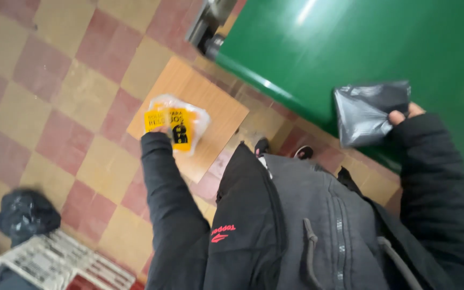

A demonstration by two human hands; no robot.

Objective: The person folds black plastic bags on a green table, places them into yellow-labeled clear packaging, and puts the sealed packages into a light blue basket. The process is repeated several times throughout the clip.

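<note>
Clear packet (177,124) in left grip (159,129)

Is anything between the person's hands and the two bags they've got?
Nothing visible. The right hand already pinches the folded dark grey bag against the green surface. The left hand, mostly hidden by its sleeve, grips the clear packet with a yellow label.

The left hand (159,129) is almost wholly hidden behind the clear plastic packet with a yellow and black label (177,124), so its grip cannot be made out. Of the right hand (404,115), only a thumb tip and a finger show above the black sleeve, against the folded dark grey plastic bag (369,111). The white slatted crate (55,263) and the large green panel (382,48) are cut off by the picture's edges, and the whole view is motion-blurred.
</note>
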